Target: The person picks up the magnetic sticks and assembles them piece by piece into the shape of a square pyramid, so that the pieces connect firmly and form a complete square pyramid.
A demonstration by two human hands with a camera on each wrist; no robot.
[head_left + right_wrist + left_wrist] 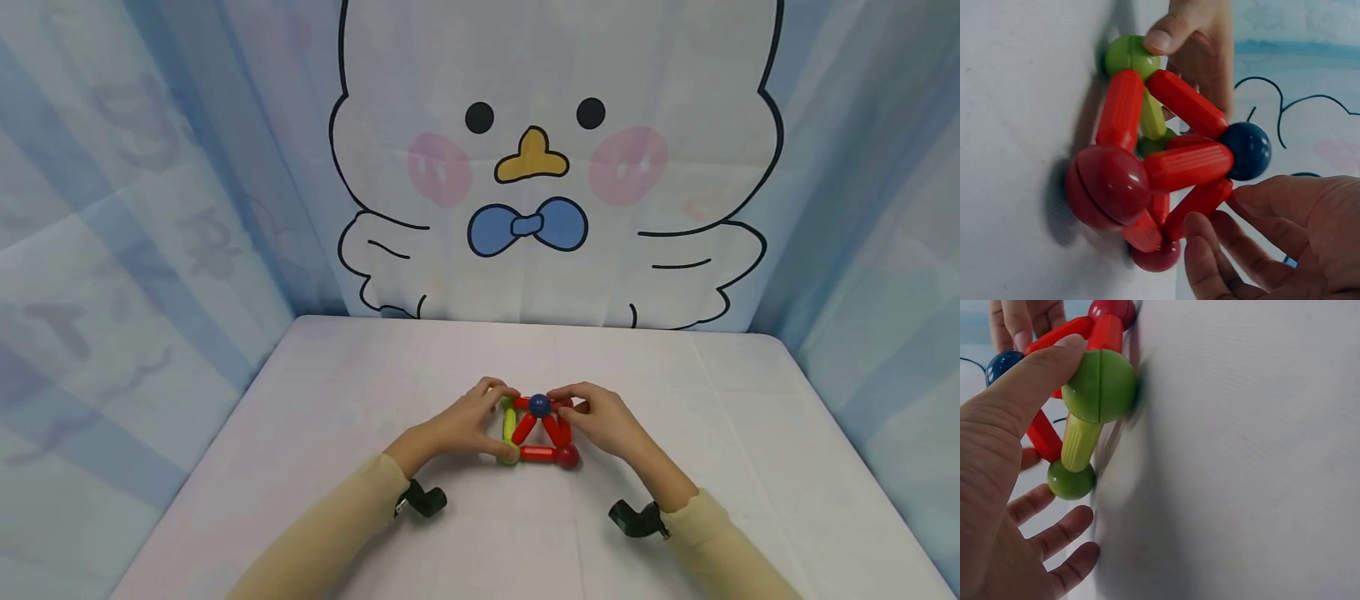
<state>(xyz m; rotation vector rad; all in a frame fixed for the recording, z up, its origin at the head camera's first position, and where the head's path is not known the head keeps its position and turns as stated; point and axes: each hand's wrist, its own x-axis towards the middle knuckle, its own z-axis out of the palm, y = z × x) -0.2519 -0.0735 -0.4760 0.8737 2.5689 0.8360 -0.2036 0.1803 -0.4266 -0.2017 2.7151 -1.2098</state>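
A pyramid of toy building rods and balls stands on the table, its blue ball (539, 406) on top. Two green balls (1099, 386) with a yellow-green rod (1080, 442) form its left side; red balls (1108, 187) are at the right corners. The other rods are red, such as the front base rod (537, 453). My left hand (467, 423) holds the left side, thumb on the near green ball, a finger reaching the far one. With thumb and fingers, my right hand (602, 418) pinches the sloping red rod (1199, 209) at the back right, just below the blue ball.
The white-covered table (360, 367) extends around the pyramid on all sides. Behind it hangs a curtain (540, 283) printed with a cartoon bird. A dark wrist camera (637, 518) sits on the right wrist, another (426, 500) on the left.
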